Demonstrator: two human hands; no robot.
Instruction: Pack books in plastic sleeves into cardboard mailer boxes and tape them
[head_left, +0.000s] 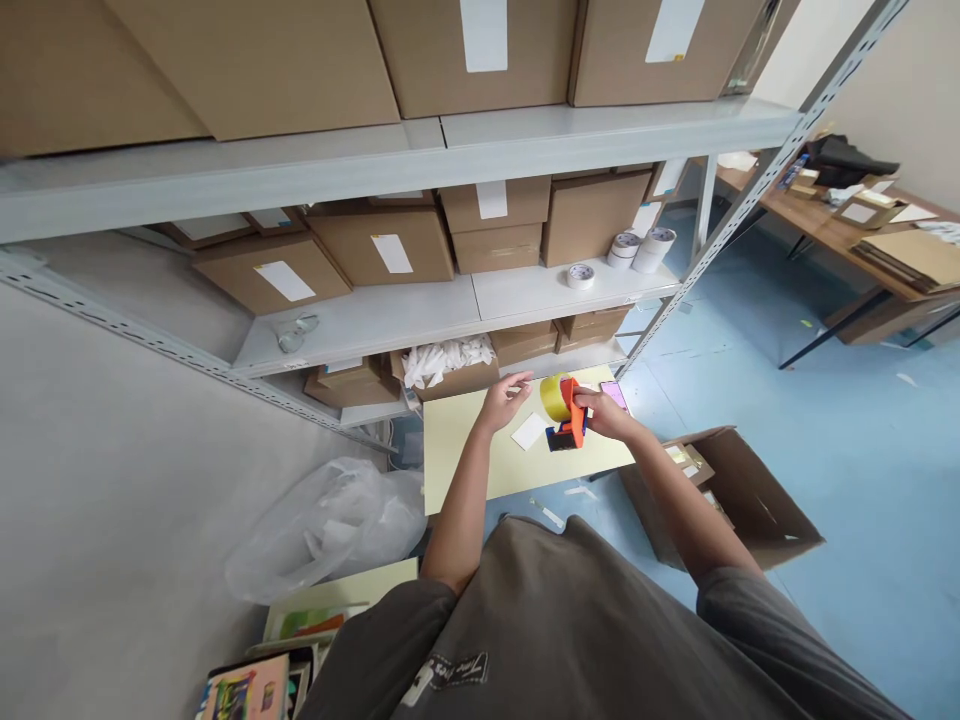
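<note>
Head view; right hand point(606, 412) hides dispenser point(573, 422) handle.

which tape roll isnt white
The yellow roll, mounted in the orange dispenser that the right hand grips. The three rolls on the shelf behind are white and sit loose, with no dispenser.

The pale yellow surface point(465, 460) in front of me stands low against the grey metal shelf point(525, 290), above the blue floor point(825, 400). On it lie a white slip of paper point(530, 432) near the middle and a flat pink thing point(613, 393) at its far right corner. The orange tape dispenser point(570, 420) in my right hand point(607, 412) seems to rest its base on the surface just beside the slip.
</note>
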